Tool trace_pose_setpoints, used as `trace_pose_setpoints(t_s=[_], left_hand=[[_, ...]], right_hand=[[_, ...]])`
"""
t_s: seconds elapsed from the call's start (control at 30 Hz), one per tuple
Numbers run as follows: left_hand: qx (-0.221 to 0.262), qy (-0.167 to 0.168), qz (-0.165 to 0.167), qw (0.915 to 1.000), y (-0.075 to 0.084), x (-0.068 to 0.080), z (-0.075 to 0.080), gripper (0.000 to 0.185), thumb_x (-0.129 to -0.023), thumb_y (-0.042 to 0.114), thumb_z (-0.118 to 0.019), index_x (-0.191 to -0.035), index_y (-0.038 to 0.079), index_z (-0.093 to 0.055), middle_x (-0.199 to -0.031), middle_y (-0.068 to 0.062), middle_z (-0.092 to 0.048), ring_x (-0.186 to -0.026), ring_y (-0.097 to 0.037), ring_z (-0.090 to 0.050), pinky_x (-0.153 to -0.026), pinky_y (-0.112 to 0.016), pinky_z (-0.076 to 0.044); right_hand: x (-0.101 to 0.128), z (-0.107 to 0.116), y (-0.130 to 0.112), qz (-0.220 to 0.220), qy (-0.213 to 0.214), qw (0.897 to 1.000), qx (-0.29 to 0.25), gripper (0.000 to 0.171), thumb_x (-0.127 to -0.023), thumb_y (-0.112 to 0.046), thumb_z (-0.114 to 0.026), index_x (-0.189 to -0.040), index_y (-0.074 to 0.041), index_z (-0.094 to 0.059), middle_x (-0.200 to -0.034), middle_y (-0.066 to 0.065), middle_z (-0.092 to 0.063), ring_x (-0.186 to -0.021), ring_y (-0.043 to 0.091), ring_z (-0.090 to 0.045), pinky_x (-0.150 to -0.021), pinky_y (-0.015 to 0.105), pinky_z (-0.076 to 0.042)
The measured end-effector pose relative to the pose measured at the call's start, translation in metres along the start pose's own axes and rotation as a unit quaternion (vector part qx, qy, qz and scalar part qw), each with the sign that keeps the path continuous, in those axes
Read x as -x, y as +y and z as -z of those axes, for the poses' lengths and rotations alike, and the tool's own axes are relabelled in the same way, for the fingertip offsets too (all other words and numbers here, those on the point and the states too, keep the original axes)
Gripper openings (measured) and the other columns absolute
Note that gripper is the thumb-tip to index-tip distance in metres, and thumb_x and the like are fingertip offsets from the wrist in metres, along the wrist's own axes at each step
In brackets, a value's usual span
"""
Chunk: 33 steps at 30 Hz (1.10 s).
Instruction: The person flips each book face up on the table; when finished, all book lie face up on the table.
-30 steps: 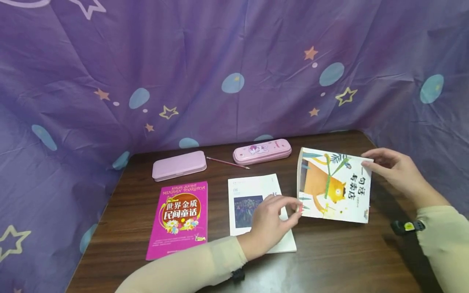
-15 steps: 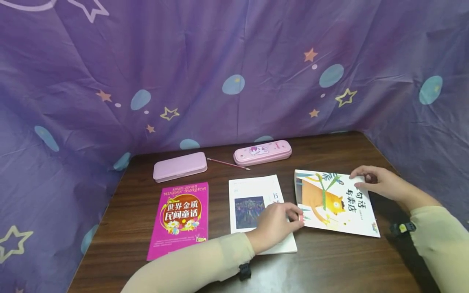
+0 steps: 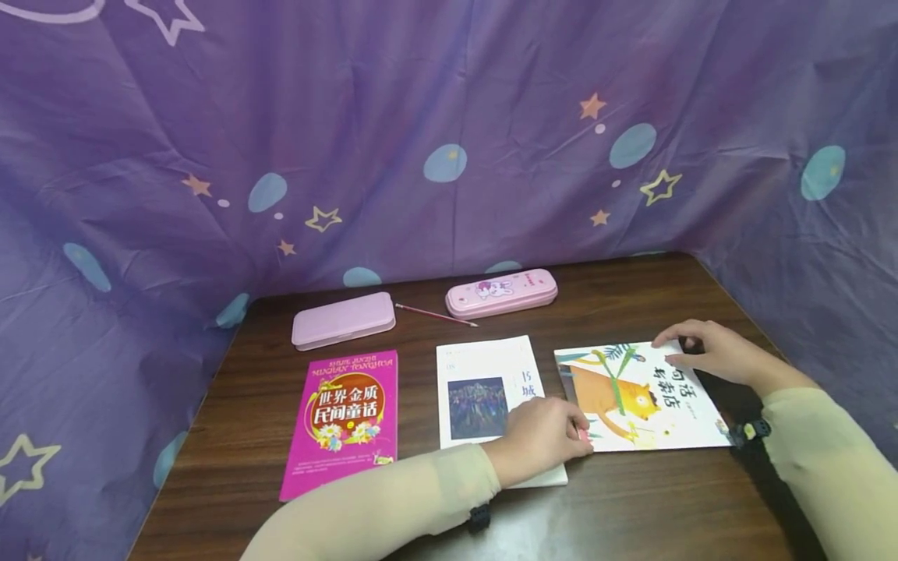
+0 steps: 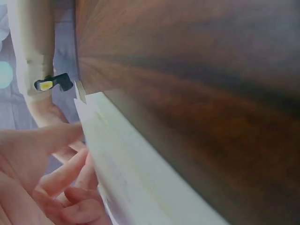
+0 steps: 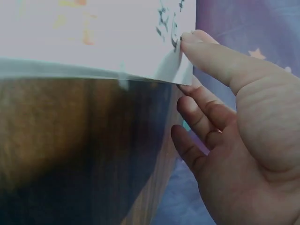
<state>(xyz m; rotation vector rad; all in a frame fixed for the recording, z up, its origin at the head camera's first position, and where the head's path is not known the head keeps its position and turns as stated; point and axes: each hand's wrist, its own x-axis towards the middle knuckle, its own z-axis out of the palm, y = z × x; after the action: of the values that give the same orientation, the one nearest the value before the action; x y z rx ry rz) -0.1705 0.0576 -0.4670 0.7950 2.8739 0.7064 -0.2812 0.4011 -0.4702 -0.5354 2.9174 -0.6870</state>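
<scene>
A picture book with an orange lion on its cover lies almost flat on the brown table, right of centre. My left hand pinches its near left corner with curled fingers. In the left wrist view the book's pale edge runs beside those fingers. My right hand holds the far right corner. The right wrist view shows the thumb on top of the cover and the other fingers under the corner, which is slightly off the table.
A white book lies just left of the picture book, partly under my left hand. A magenta book is further left. Two pink pencil cases and a thin pencil lie at the back. Purple star-patterned cloth surrounds the table.
The picture book came down from a raised, tilted hold to nearly flat on the table and shifted towards me. Both hands went down with it, keeping their corners.
</scene>
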Motion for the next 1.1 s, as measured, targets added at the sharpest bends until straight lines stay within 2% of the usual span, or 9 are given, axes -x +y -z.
trace_pose_setpoints(t_s=[0.07, 0.13, 0.23, 0.33, 0.43, 0.6, 0.77, 0.93, 1.1], left_hand=[[-0.028, -0.006, -0.01, 0.9995, 0.002, -0.001, 0.002, 0.015, -0.084, 0.039, -0.082, -0.098, 0.034, -0.08, -0.076, 0.026, -0.071, -0.065, 0.01, -0.052, -0.056, -0.013, -0.035], [-0.043, -0.016, -0.016, 0.9988, 0.003, -0.002, 0.006, 0.01, -0.087, 0.039, -0.081, -0.096, 0.035, -0.08, -0.075, 0.026, -0.071, -0.065, 0.009, -0.052, -0.055, -0.014, -0.035], [-0.047, -0.044, -0.024, 0.9976, 0.002, -0.008, 0.013, 0.006, -0.09, 0.038, -0.079, -0.095, 0.036, -0.081, -0.08, 0.025, -0.072, -0.068, 0.009, -0.053, -0.055, -0.014, -0.037], [-0.045, -0.073, -0.031, 0.9958, -0.003, -0.017, 0.02, 0.006, -0.093, 0.034, -0.077, -0.096, 0.035, -0.082, -0.091, 0.022, -0.075, -0.076, 0.008, -0.058, -0.061, -0.014, -0.042], [-0.051, -0.081, -0.027, 0.995, -0.01, -0.027, 0.023, 0.011, -0.092, 0.031, -0.077, -0.102, 0.033, -0.081, -0.099, 0.02, -0.076, -0.088, 0.004, -0.064, -0.072, -0.016, -0.047], [-0.082, -0.042, -0.01, 0.9957, -0.021, -0.045, 0.023, 0.022, -0.092, 0.031, -0.077, -0.113, 0.033, -0.079, -0.108, 0.014, -0.075, -0.101, -0.004, -0.066, -0.079, -0.022, -0.053], [-0.086, 0.003, 0.004, 0.9963, -0.033, -0.064, 0.021, 0.028, -0.092, 0.037, -0.077, -0.12, 0.031, -0.077, -0.11, 0.007, -0.069, -0.096, -0.007, -0.065, -0.072, -0.025, -0.053], [-0.079, 0.011, 0.016, 0.9967, -0.038, -0.074, 0.021, 0.031, -0.092, 0.037, -0.077, -0.123, 0.029, -0.076, -0.119, 0.005, -0.067, -0.105, -0.008, -0.066, -0.078, -0.024, -0.054], [-0.075, 0.004, 0.016, 0.997, -0.038, -0.079, 0.023, 0.033, -0.092, 0.035, -0.078, -0.123, 0.025, -0.076, -0.131, 0.005, -0.067, -0.118, -0.01, -0.065, -0.09, -0.025, -0.055]], right_hand=[[0.002, 0.001, -0.001, 0.007, -0.005, 1.0, 0.004, 0.036, -0.086, -0.024, -0.084, -0.12, -0.017, -0.075, -0.128, 0.016, -0.066, -0.111, 0.035, -0.056, -0.092, 0.054, -0.047], [0.004, 0.002, -0.002, 0.002, -0.011, 1.0, 0.011, 0.044, -0.083, -0.031, -0.086, -0.122, -0.014, -0.075, -0.135, 0.024, -0.06, -0.12, 0.047, -0.053, -0.097, 0.068, -0.043], [0.009, 0.003, -0.006, -0.024, -0.017, 0.999, 0.024, 0.058, -0.079, -0.038, -0.089, -0.127, -0.01, -0.072, -0.141, 0.033, -0.051, -0.128, 0.057, -0.045, -0.1, 0.077, -0.034], [0.019, 0.002, -0.013, -0.038, -0.005, 0.999, 0.033, 0.06, -0.078, -0.036, -0.089, -0.128, -0.007, -0.071, -0.138, 0.035, -0.054, -0.124, 0.056, -0.051, -0.099, 0.074, -0.039], [0.032, -0.002, -0.017, -0.048, 0.006, 0.998, 0.04, 0.061, -0.077, -0.035, -0.09, -0.126, -0.005, -0.071, -0.131, 0.035, -0.059, -0.111, 0.049, -0.059, -0.091, 0.068, -0.047], [0.054, -0.005, -0.02, -0.067, 0.013, 0.996, 0.053, 0.061, -0.076, -0.034, -0.091, -0.124, -0.002, -0.072, -0.122, 0.031, -0.065, -0.097, 0.038, -0.063, -0.08, 0.057, -0.051], [0.073, -0.007, -0.024, -0.088, 0.012, 0.994, 0.062, 0.062, -0.074, -0.034, -0.091, -0.123, -0.001, -0.072, -0.117, 0.028, -0.068, -0.091, 0.033, -0.064, -0.07, 0.046, -0.052], [0.086, -0.009, -0.03, -0.104, 0.009, 0.993, 0.058, 0.062, -0.072, -0.035, -0.093, -0.121, -0.003, -0.074, -0.101, 0.017, -0.068, -0.083, 0.023, -0.055, -0.064, 0.034, -0.041], [0.098, -0.009, -0.034, -0.105, 0.004, 0.993, 0.055, 0.064, -0.066, -0.037, -0.095, -0.119, -0.006, -0.075, -0.091, 0.005, -0.064, -0.079, 0.018, -0.05, -0.064, 0.032, -0.038]])
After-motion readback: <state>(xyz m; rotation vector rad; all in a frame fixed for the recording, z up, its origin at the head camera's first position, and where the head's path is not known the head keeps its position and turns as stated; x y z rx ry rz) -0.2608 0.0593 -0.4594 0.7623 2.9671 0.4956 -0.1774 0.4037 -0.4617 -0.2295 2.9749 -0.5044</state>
